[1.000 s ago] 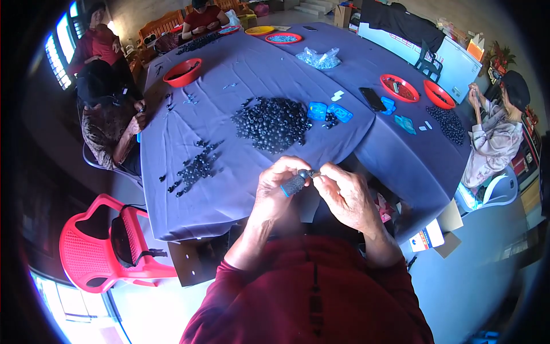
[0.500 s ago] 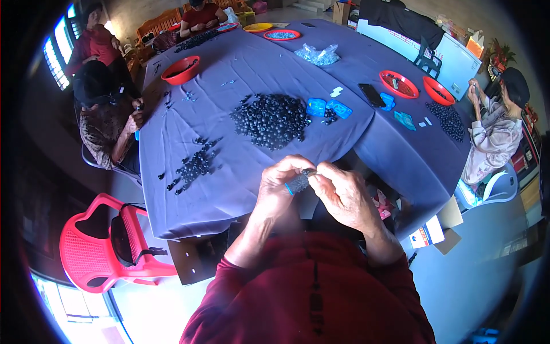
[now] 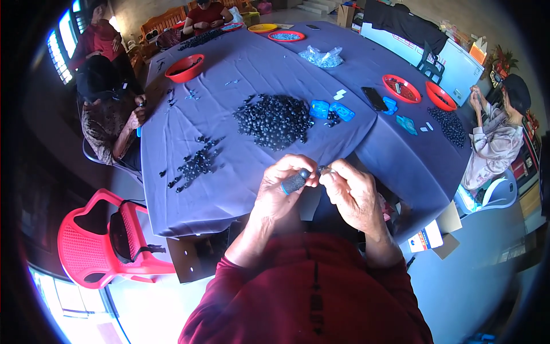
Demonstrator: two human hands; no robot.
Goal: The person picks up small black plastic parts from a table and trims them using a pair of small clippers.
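My left hand (image 3: 277,189) is closed on a small round black part (image 3: 304,172), held at the fingertips above the near edge of the table. A dark grey finger sleeve (image 3: 294,183) with a blue band covers one of its fingers. Just to the right, my right hand (image 3: 352,195) pinches a tiny dark piece (image 3: 322,169), too small to name. A narrow gap separates the two pieces. Beyond my hands lies a large heap of round black parts (image 3: 272,121). To its left is a smaller scatter of black parts (image 3: 197,164), some with stems.
Blue plastic cases (image 3: 342,112) and a black phone (image 3: 374,98) lie right of the heap. Red bowls (image 3: 184,69) and a bag of clear pieces (image 3: 322,57) stand farther off. People sit at both sides and the far end. A red chair (image 3: 89,246) stands at left.
My hands have moved slightly apart. The round black part now shows in my left fingertips, and the tiny dark piece in my right. The view has shifted a little.
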